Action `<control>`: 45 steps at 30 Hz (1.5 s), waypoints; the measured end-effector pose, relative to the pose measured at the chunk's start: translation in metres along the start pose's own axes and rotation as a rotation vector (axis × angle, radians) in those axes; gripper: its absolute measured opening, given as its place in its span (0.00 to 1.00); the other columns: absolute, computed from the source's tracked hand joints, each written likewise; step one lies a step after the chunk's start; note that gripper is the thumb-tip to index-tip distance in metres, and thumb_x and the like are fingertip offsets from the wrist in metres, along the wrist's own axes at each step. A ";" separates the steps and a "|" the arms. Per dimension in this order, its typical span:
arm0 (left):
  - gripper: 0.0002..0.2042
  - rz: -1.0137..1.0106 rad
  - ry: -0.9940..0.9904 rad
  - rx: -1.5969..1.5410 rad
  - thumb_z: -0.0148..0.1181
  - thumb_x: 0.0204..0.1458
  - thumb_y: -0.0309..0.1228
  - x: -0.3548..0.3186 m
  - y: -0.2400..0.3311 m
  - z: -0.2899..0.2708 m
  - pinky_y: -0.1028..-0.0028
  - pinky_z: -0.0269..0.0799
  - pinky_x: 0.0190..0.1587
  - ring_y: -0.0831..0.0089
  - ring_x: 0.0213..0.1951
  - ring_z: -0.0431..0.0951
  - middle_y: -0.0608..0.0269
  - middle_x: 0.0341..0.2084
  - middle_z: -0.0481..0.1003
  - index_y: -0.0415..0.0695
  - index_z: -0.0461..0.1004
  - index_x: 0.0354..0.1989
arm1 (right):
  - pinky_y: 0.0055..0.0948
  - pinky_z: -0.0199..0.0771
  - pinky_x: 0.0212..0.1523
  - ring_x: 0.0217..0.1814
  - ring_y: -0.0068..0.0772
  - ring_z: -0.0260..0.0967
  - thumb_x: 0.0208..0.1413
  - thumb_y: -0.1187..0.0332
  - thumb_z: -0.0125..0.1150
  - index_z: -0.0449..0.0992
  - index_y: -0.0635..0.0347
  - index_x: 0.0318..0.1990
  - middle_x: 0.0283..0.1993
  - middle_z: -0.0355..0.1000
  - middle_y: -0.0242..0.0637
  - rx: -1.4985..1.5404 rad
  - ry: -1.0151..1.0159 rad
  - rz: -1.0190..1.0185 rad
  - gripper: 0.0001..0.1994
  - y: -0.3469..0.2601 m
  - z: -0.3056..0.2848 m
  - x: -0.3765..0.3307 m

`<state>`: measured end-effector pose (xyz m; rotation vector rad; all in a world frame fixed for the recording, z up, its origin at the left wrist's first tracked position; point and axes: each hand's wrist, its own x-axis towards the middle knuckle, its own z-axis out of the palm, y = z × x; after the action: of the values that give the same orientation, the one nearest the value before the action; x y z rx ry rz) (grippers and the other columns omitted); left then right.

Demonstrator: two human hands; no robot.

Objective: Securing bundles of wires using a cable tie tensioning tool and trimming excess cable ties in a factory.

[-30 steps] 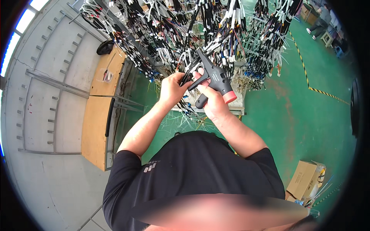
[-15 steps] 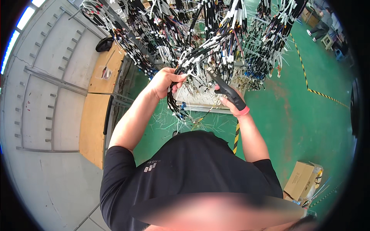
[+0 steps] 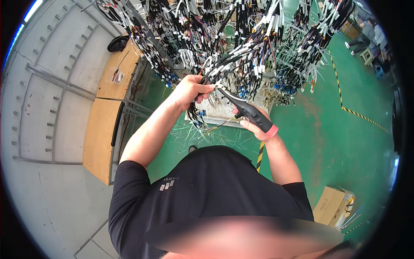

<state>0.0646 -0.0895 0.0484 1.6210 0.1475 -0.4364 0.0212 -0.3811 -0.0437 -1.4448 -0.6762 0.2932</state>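
Stands on green floor (image 3: 358, 146), facing hanging wire harnesses (image 3: 330, 32). Has 2 wooden tabletops (image 3: 101, 138) to the left and 1 cardboard box (image 3: 330, 206) at right. Grips a dark cable bundle (image 3: 220, 67) in left hand (image 3: 189, 93), just below the harnesses. Wraps right hand (image 3: 256, 129) around a black hand tool (image 3: 248, 111) with a pinkish-red end, nose just beside left thumb; cannot tell whether touching cables.

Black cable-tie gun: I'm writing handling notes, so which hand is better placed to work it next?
Probably the right hand: it holds the cable-tie gun, nose toward the wire bundle. The left hand is occupied holding that bundle.
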 end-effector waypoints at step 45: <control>0.54 0.069 -0.239 0.245 0.77 0.41 0.26 0.027 -0.304 -0.152 0.55 0.50 0.80 0.56 0.78 0.55 0.54 0.77 0.59 0.47 0.53 0.80 | 0.56 0.65 0.74 0.75 0.57 0.65 0.49 0.74 0.62 0.72 0.59 0.55 0.69 0.68 0.51 0.698 -0.042 0.051 0.22 -0.058 0.078 0.129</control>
<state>0.0117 0.0870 -0.2383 1.7920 -0.1470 -0.6096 0.0649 -0.2519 0.0428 -0.7897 -0.4981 0.5390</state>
